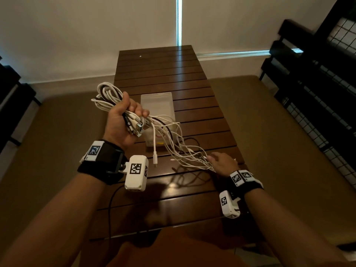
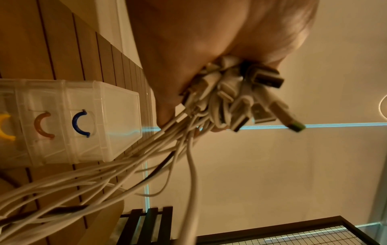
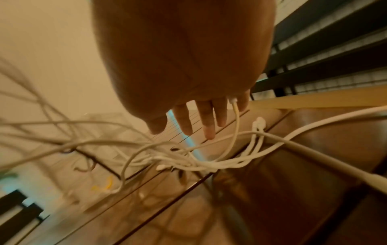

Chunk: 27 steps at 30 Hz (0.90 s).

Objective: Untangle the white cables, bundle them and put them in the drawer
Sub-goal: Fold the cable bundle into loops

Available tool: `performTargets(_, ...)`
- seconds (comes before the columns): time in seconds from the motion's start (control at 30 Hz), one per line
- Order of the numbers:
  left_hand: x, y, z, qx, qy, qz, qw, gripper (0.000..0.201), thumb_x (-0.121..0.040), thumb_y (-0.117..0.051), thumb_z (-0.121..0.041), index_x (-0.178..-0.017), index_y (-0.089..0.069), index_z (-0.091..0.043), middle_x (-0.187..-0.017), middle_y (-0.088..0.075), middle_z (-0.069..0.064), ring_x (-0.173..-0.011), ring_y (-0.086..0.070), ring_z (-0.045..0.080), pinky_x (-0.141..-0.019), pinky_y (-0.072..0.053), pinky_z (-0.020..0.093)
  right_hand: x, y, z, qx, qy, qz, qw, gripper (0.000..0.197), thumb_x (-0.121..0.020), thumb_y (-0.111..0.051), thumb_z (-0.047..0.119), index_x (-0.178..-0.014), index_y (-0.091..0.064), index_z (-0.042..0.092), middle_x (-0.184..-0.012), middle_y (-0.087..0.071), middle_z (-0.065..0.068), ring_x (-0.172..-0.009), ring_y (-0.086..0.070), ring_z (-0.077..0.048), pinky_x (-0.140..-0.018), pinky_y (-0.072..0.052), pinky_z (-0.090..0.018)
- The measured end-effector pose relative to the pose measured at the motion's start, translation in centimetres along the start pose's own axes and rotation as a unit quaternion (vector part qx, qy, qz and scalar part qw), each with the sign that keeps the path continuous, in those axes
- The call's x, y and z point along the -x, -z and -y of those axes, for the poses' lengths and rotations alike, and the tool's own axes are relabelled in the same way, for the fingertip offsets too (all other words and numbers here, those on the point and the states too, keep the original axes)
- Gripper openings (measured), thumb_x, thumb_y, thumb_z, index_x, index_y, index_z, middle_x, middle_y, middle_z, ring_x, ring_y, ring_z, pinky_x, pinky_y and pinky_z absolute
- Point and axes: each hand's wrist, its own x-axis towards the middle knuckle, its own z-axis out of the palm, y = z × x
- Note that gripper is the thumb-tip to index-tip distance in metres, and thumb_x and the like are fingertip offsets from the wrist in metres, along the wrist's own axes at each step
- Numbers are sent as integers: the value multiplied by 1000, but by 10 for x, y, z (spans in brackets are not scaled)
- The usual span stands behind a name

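Observation:
My left hand (image 1: 120, 122) is raised above the table and grips a bundle of white cables (image 1: 107, 95), with a dark one mixed in. The plug ends (image 2: 240, 99) stick out below the palm (image 2: 199, 41). Loose strands (image 1: 173, 143) run down to the right onto the table, and one plug (image 1: 155, 158) dangles. My right hand (image 1: 221, 162) lies low on the tangled cable ends (image 3: 188, 164), fingers (image 3: 206, 119) straight; one thin cable (image 3: 235, 116) passes between two of them. The translucent drawer unit (image 1: 157, 105) stands mid-table, with coloured handles (image 2: 80, 123).
The dark slatted wooden table (image 1: 163, 70) runs away from me towards a pale wall. Black wire-mesh racks (image 1: 317, 93) stand to the right, and a dark shelf (image 1: 11, 105) to the left. A black cord (image 1: 109, 207) hangs off the near left edge.

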Motion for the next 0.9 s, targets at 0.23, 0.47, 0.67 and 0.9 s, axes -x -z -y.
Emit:
performTargets(0.23,4,3,-2,-32,1,4,999,55,-102,-35,-34,-53,-52,-16,-49,-45,-1,-51,-45,13,-60,-46,24,-7,-21,22,137,39,90,986,31,-85,-59,50,-109,-63,31,-115,-67,0,-122,-54,-26,-114,-1,-60)
performTargets(0.47,12,13,-4,-431,49,17,901,26,-99,-48,-26,-95,-71,-14,-56,-54,1,-49,-49,13,-50,-44,23,-3,15,33,-41,104,-29,993,10,-85,-67,34,-84,-74,26,-87,-71,-2,-88,-65,-22,-79,-47,-33)
performTargets(0.67,12,-6,47,-691,80,180,695,30,-89,-59,-46,-109,-66,-25,-99,-70,-2,-90,-65,17,-84,-54,40,20,51,73,-168,227,-104,954,9,-76,-80,23,-82,-75,18,-76,-67,-2,-71,-60,-18,-68,-46,-33)
performTargets(0.9,8,-9,87,-777,103,135,606,33,-81,-57,-52,-93,-66,-22,-81,-68,-2,-73,-64,19,-66,-56,34,43,77,81,-222,266,-70,935,10,-78,-78,14,-87,-74,13,-84,-68,-4,-76,-63,-18,-71,-53,-33)
